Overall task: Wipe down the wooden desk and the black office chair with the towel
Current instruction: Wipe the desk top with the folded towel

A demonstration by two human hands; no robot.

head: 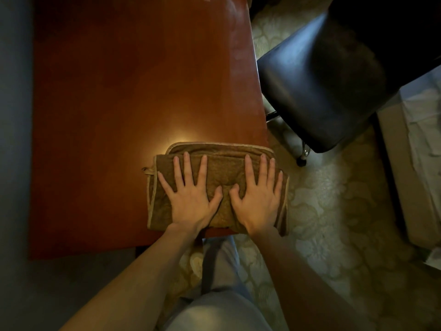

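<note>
Overhanging desk (143, 91) corner, towel (222, 168) lies under left hand (191, 199) and right hand (257, 199).

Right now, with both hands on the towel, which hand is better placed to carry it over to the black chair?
Probably the right hand: it presses the towel at the desk edge nearest the chair; the left hand lies farther away.

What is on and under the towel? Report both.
On the towel, the left hand and right hand lie flat, fingers spread. Beneath is the wooden desk; its covered corner is hidden.
</note>
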